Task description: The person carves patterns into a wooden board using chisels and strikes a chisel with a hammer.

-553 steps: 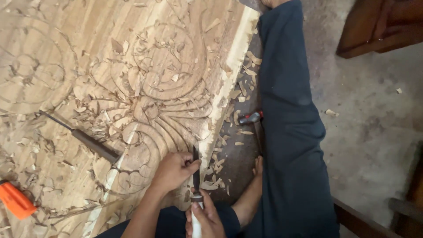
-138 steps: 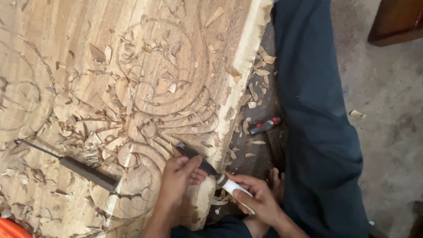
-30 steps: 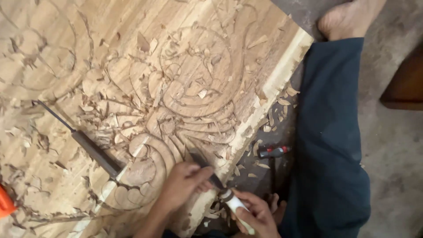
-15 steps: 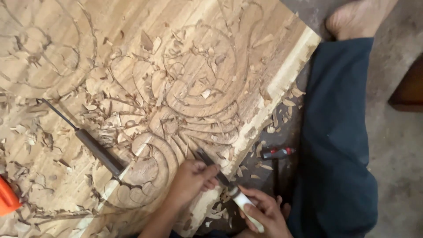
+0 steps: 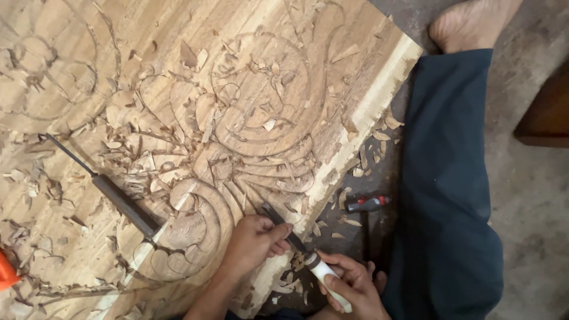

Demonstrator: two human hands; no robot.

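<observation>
A large wooden panel [image 5: 195, 77] carved with scrolls and leaves lies before me, strewn with wood chips. My left hand [image 5: 255, 243] rests on the panel's near edge and pinches the dark metal blade of a carving chisel [image 5: 284, 225]. My right hand [image 5: 349, 287] is closed around the chisel's white handle, just off the panel's edge. The blade tip touches the carved curves near the panel's lower right edge.
A second chisel with a dark handle [image 5: 121, 204] lies on the panel at the left. An orange object [image 5: 6, 272] shows at the left edge. A red-and-black tool [image 5: 367, 204] lies on the floor beside my dark blue trouser leg [image 5: 450, 178]. My bare foot [image 5: 471, 24] is at top right.
The view has drifted slightly, with the panel sitting further left and up. Both hands keep the same hold on the chisel, its blade nudged a little along the carved curve.
</observation>
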